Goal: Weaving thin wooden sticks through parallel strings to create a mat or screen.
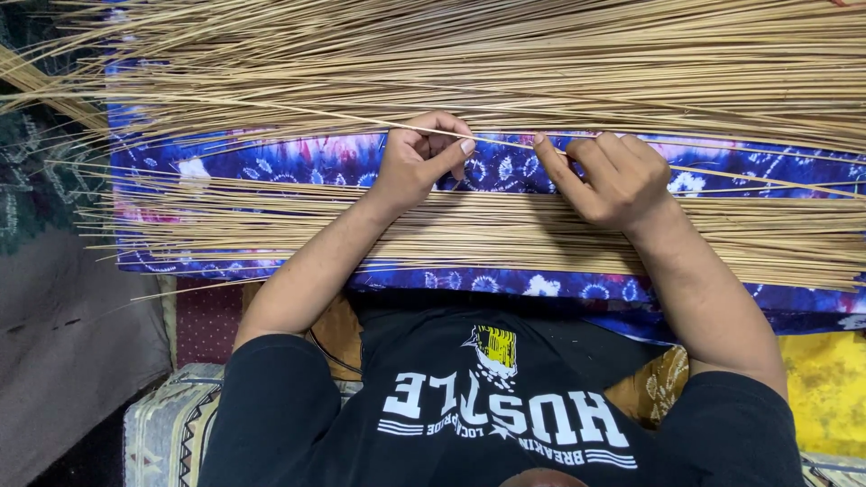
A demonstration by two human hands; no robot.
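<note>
One thin tan stick runs across a blue and purple tie-dye cloth that covers my lap. My left hand pinches this stick between thumb and forefinger. My right hand grips the same stick a little further right, with its fingers curled over it. A thick heap of like sticks lies beyond my hands. A second, flatter layer of sticks lies under my wrists, nearer my body.
A grey mat lies at the left, with dark patterned fabric above it. A patterned cushion is under me. Yellow cloth shows at the lower right. Stick ends jut past the cloth at the left.
</note>
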